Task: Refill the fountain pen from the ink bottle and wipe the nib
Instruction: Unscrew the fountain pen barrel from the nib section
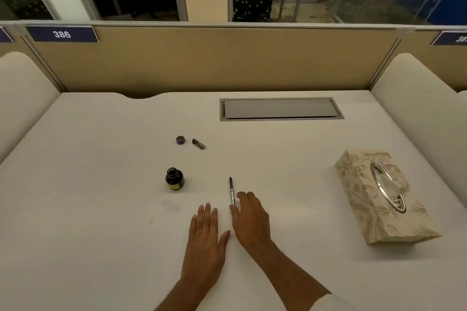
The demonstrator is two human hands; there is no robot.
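An uncapped dark ink bottle [174, 179] stands on the white desk [101, 209], left of centre. Its round lid [180, 140] lies further back, and beside the lid lies a short dark pen piece [199, 144]. The fountain pen [231, 190] lies flat with its nib pointing away from me. My right hand [250, 219] rests with its fingers apart right next to the pen's near end, thumb and forefinger on either side of it. Flat on the desk, palm down, lies my left hand [206, 237], holding nothing.
A patterned tissue box [384, 197] with an oval metal-rimmed opening sits at the right. A grey cable hatch [281, 108] is set into the desk at the back. A beige partition [214, 58] closes off the far edge, with padded dividers at both sides.
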